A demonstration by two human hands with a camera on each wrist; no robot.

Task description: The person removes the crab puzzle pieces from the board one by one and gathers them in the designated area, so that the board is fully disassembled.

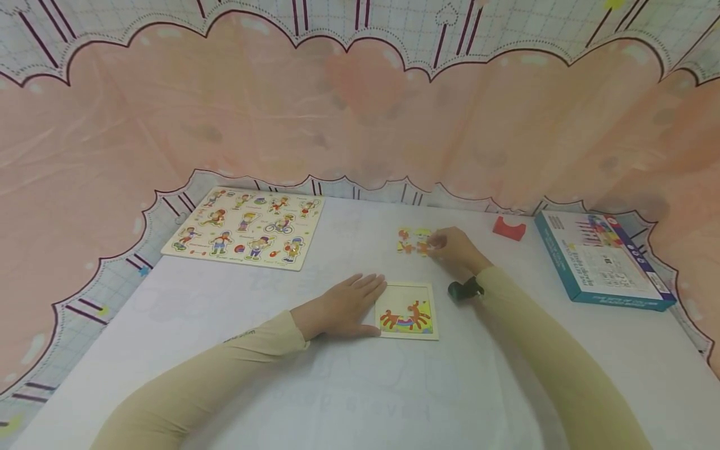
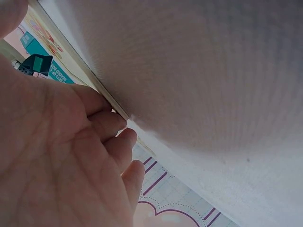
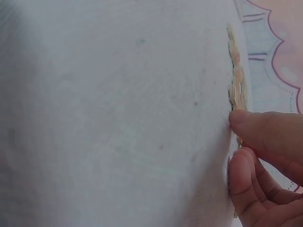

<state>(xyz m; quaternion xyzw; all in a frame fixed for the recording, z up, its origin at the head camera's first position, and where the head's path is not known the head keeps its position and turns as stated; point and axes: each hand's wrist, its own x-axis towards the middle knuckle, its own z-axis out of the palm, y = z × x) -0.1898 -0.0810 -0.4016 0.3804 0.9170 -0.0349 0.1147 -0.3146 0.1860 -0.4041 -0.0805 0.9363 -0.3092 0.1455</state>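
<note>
A small square puzzle board (image 1: 406,286) lies on the table with assembled pieces showing a rocking horse in its lower part; its upper part is bare. My left hand (image 1: 345,307) lies against the board's left edge, fingers extended; in the left wrist view its fingertips touch the edge of the board (image 2: 90,75). Beyond the board lies a cluster of loose puzzle pieces (image 1: 406,242). With thumb and fingertips my right hand (image 1: 454,249) pinches a puzzle piece at the cluster's right side. In the right wrist view the pieces (image 3: 235,71) show edge-on, partly behind the fingers.
A larger picture board (image 1: 247,226) with children figures lies at the back left. At the back right sit a red curved piece (image 1: 509,229) and a teal-edged box (image 1: 604,259). A patterned cloth (image 1: 360,125) hangs behind the white table (image 1: 360,387).
</note>
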